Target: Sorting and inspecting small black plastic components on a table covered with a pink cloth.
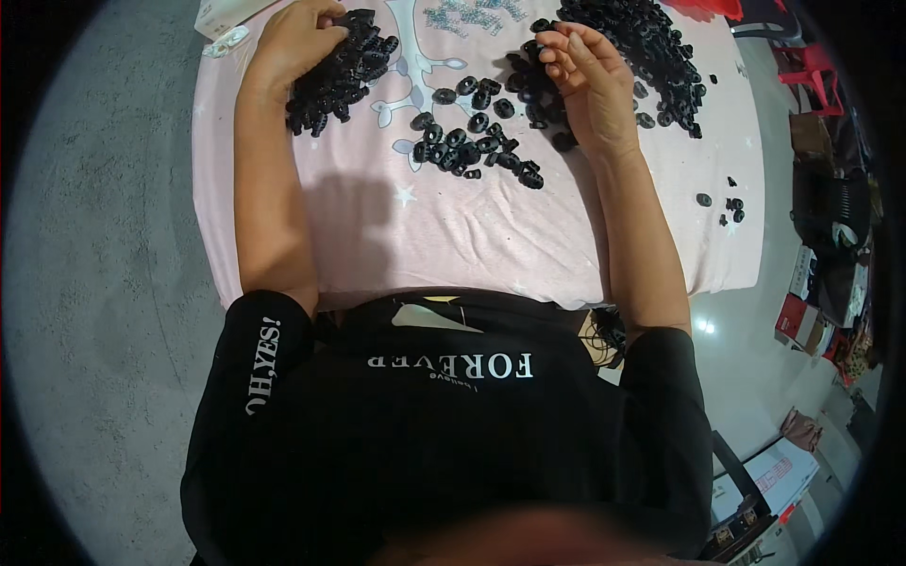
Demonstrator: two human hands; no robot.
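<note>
My left hand (297, 42) is at the far left, its fingers bent together against a heap of small black plastic parts (344, 80); what they pinch is hidden. Towards the far right, my right hand (593, 80) is curled, thumb against the fingers, with a small black oval part (542, 26) at the fingertips. Just below and left of that hand lies a loose group of black oval parts (462, 146), some showing holes. Beyond it spreads a larger heap of black parts (651, 61).
A pink patterned cloth (453, 245) covers the table. Small clear bluish pieces (472, 14) lie at the far middle, a white box (226, 14) at the far left corner. Several stray black parts (736, 209) lie near the right edge. A red stool (813, 80) stands beyond.
</note>
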